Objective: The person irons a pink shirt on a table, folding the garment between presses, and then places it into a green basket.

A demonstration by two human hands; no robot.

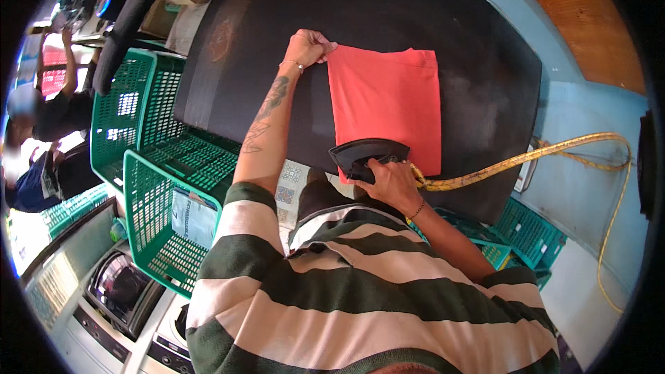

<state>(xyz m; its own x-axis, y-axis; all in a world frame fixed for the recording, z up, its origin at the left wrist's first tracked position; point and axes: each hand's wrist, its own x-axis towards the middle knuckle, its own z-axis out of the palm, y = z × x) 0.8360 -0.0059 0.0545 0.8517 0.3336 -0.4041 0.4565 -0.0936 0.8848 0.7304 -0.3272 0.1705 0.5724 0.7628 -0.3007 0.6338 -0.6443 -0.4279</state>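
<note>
A coral-red folded cloth garment (388, 100) lies flat on a black-covered ironing table (277, 0). Its far left corner is pinched between the thumb and fingers of my left hand (309, 48). My right hand (389, 181) is wrapped round the handle of a dark iron (360, 152), which rests on the garment's near edge, close to my body. From beside the iron, a yellow sleeved cord (499, 170) runs off to the right. My hand covers much of the iron's handle.
Green plastic baskets (142, 208) stand at the left, one holding a pale package (194, 216). More green crates (526, 232) sit low at the right. Washing machines (118, 291) are at the lower left. Another person (62, 114) is at the far left. A wooden panel (589, 21) is at upper right.
</note>
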